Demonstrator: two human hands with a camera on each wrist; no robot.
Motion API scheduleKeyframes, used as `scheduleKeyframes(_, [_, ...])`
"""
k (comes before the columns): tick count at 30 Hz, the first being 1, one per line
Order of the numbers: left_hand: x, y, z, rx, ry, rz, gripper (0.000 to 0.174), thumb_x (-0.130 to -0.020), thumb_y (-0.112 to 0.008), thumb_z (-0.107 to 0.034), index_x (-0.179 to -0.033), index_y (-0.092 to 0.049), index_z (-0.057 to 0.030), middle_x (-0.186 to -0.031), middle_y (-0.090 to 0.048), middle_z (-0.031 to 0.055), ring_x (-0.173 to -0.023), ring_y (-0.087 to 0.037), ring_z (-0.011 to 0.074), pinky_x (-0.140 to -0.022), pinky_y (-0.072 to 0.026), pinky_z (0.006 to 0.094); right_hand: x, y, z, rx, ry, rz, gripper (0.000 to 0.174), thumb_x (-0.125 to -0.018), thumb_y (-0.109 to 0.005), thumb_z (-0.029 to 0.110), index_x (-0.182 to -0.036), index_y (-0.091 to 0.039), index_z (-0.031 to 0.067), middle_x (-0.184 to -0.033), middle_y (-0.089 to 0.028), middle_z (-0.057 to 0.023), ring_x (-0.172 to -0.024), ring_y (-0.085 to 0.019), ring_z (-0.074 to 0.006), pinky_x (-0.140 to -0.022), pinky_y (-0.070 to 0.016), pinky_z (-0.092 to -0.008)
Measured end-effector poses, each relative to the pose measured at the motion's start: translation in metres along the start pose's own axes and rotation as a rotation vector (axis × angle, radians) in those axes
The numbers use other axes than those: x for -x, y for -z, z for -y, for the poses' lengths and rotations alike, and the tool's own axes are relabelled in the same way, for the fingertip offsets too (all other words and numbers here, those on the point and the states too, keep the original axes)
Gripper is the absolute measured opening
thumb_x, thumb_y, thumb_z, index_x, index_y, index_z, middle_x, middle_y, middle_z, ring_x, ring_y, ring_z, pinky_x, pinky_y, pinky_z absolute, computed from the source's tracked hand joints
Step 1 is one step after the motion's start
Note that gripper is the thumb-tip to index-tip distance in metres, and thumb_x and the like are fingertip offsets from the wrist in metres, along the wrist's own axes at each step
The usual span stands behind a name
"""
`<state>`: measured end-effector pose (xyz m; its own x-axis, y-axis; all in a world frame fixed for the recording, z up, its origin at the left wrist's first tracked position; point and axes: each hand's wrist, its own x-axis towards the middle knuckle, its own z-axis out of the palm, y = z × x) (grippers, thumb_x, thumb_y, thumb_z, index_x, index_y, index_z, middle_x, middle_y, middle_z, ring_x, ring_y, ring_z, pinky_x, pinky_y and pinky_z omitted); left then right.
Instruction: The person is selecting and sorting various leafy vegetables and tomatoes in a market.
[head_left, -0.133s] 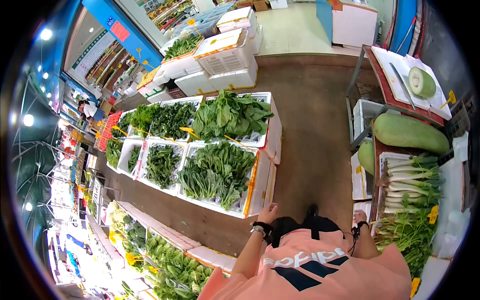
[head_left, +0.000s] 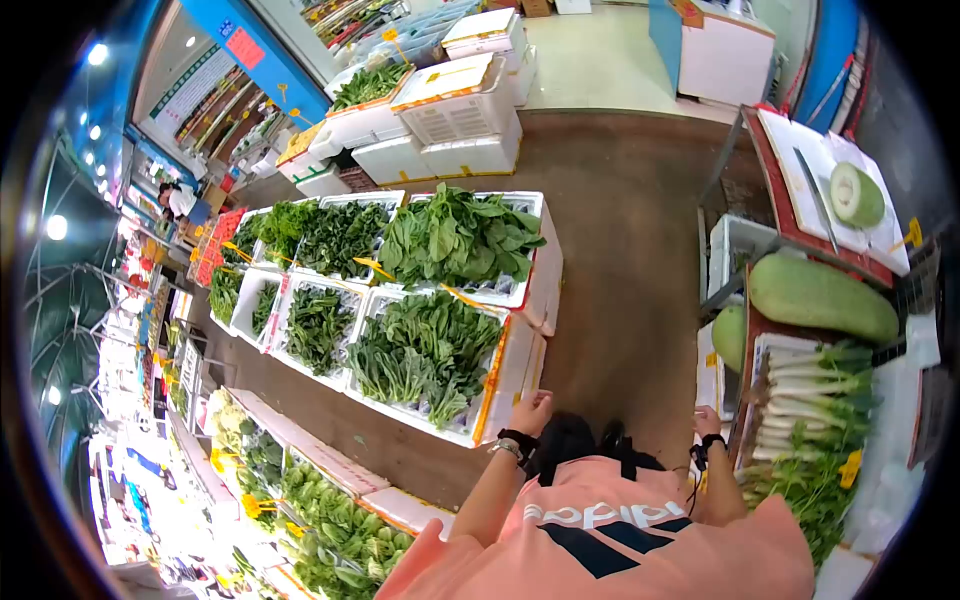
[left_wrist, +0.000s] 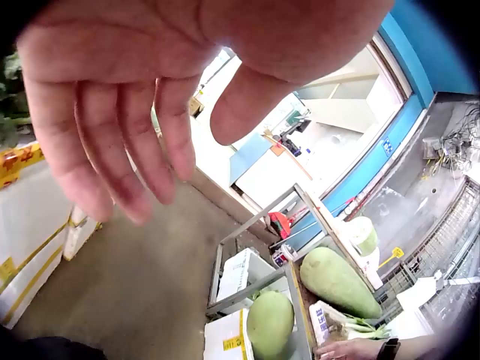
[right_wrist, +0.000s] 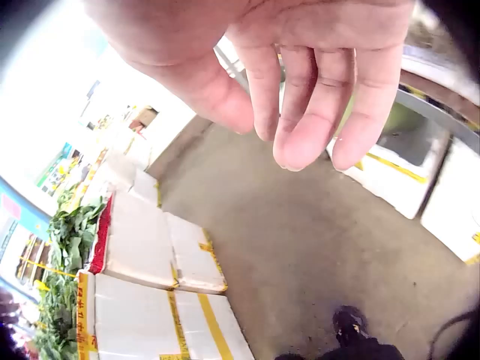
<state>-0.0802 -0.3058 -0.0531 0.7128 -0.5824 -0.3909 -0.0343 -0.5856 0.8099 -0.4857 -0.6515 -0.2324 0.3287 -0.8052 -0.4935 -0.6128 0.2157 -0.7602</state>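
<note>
Both hands are empty, fingers loosely bent: the left hand [head_left: 532, 412] is just beside the near box [head_left: 522, 368] of leafy greens [head_left: 430, 340] on the left; the right hand [head_left: 707, 422] is near the leeks [head_left: 812, 390] on the right, a large melon [head_left: 823, 297] lying farther off.

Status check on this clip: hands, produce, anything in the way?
Left hand empty, beside crate of greens. Right hand empty, near leeks. Crate's side stands between left hand and greens.
</note>
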Motion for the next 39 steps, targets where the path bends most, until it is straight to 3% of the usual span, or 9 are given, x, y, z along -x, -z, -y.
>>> scheduleKeyframes(7, [-0.136, -0.004, -0.074, 0.106, 0.016, -0.073, 0.033, -0.102, -0.060, -0.030, -0.122, -0.070, -0.0056, -0.114, -0.075, 0.0166, -0.109, -0.072, 0.0285, -0.096, -0.0547, 0.0395, -0.133, -0.053, 0.170, 0.190, 0.476, 0.223, 0.026, -0.091, -0.067, 0.012, -0.116, -0.071, 0.0045, -0.096, -0.076, -0.0106, -0.082, -0.073, -0.0185, -0.077, -0.0593, -0.0327])
scheduleKeyframes(9, [-0.189, -0.007, -0.073, 0.145, -0.014, -0.129, 0.033, -0.102, -0.060, -0.031, -0.122, -0.069, -0.0052, -0.114, -0.075, 0.0167, -0.109, -0.072, 0.0295, -0.096, -0.0548, 0.0401, -0.163, -0.070, 0.252, 0.258, 0.443, 0.301, 0.026, -0.092, -0.067, 0.013, -0.116, -0.072, 0.0049, -0.094, -0.076, -0.0101, -0.083, -0.073, -0.0188, -0.080, -0.0587, -0.0329])
scheduleKeyframes(14, [-0.287, 0.019, -0.120, 0.110, 0.049, -0.269, 0.030, -0.102, -0.061, -0.027, -0.120, -0.070, -0.0061, -0.109, -0.077, 0.0136, -0.103, -0.074, 0.0282, -0.092, -0.0567, 0.0402, -0.231, -0.119, 0.433, 0.431, 0.605, 0.462, 0.025, -0.094, -0.069, 0.014, -0.117, -0.069, 0.0052, -0.091, -0.074, -0.0079, -0.083, -0.071, -0.0160, -0.078, -0.0573, -0.0327])
scheduleKeyframes(22, [-0.413, 0.040, -0.156, 0.205, 0.096, -0.276, 0.032, -0.100, -0.061, -0.030, -0.120, -0.072, -0.0082, -0.109, -0.077, 0.0143, -0.102, -0.074, 0.0286, -0.090, -0.0566, 0.0397, -0.316, -0.248, 0.604, 0.613, 0.838, 0.789, 0.027, -0.093, -0.067, 0.013, -0.119, -0.068, 0.0049, -0.092, -0.073, -0.0093, -0.081, -0.070, -0.0187, -0.077, -0.0565, -0.0332])
scheduleKeyframes(27, [-0.460, 0.038, -0.170, 0.177, 0.196, -0.297, 0.036, -0.099, -0.061, -0.034, -0.127, -0.072, -0.0130, -0.114, -0.076, 0.0126, -0.106, -0.073, 0.0271, -0.094, -0.0554, 0.0378, -0.337, -0.349, 0.686, 0.606, 0.980, 0.967, 0.034, -0.092, -0.070, 0.013, -0.125, -0.066, 0.0050, -0.097, -0.070, -0.0087, -0.077, -0.066, -0.0188, -0.074, -0.0554, -0.0340])
scheduleKeyframes(29, [-0.477, 0.026, -0.169, 0.229, 0.260, -0.348, 0.038, -0.098, -0.061, -0.036, -0.126, -0.071, -0.0120, -0.115, -0.076, 0.0127, -0.107, -0.072, 0.0285, -0.095, -0.0551, 0.0393, -0.347, -0.388, 0.711, 0.620, 1.046, 0.964, 0.034, -0.090, -0.072, 0.017, -0.122, -0.066, 0.0059, -0.103, -0.070, -0.0120, -0.078, -0.068, -0.0262, -0.076, -0.0557, -0.0380])
scheduleKeyframes(33, [-0.495, 0.017, -0.179, 0.245, 0.407, -0.412, 0.037, -0.098, -0.061, -0.036, -0.126, -0.072, -0.0143, -0.115, -0.076, 0.0131, -0.108, -0.072, 0.0308, -0.096, -0.0545, 0.0412, -0.387, -0.471, 0.734, 0.743, 1.126, 0.980, 0.050, -0.090, -0.076, 0.026, -0.133, -0.059, 0.0064, -0.129, -0.063, -0.0168, -0.108, -0.066, -0.0361, -0.093, -0.0540, -0.0458])
scheduleKeyframes(36, [-0.515, 0.017, -0.180, 0.258, 0.570, -0.433, 0.037, -0.098, -0.061, -0.038, -0.126, -0.072, -0.0172, -0.115, -0.075, 0.0148, -0.110, -0.071, 0.0324, -0.097, -0.0542, 0.0414, -0.407, -0.521, 0.744, 0.861, 1.242, 0.950, 0.053, -0.090, -0.077, 0.029, -0.134, -0.060, 0.0047, -0.130, -0.065, -0.0182, -0.117, -0.063, -0.0390, -0.099, -0.0519, -0.0481])
scheduleKeyframes(39, [-0.523, 0.008, -0.192, 0.354, 0.653, -0.575, 0.038, -0.098, -0.062, -0.038, -0.126, -0.072, -0.0150, -0.115, -0.076, 0.0149, -0.110, -0.071, 0.0328, -0.097, -0.0543, 0.0410, -0.409, -0.545, 0.769, 1.049, 1.129, 1.025, 0.055, -0.089, -0.079, 0.030, -0.133, -0.061, 0.0027, -0.127, -0.066, -0.0194, -0.118, -0.063, -0.0383, -0.101, -0.0519, -0.0477])
